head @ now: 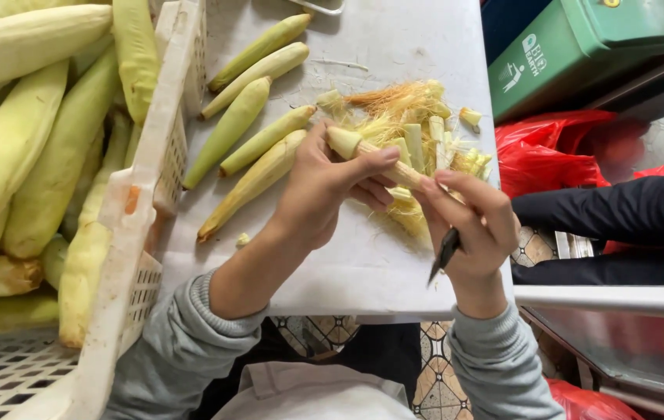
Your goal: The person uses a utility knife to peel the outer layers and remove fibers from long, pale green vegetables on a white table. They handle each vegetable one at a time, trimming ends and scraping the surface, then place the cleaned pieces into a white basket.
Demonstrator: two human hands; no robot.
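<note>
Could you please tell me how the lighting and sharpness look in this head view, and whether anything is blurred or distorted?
Head view: soft, even daylight with only faint shadows under the left hand and right hand on the white table; both hands and the baby corn between them are sharp; the husked cobs at the left edge look stretched by the wide lens; no strong glare.

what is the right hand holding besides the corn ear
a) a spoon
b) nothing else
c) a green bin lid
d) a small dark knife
d: the right hand pinches the corn ear with its fingertips while a small dark knife sticks out below its palm, blade pointing down; the left hand grips the ear's other end.
</note>
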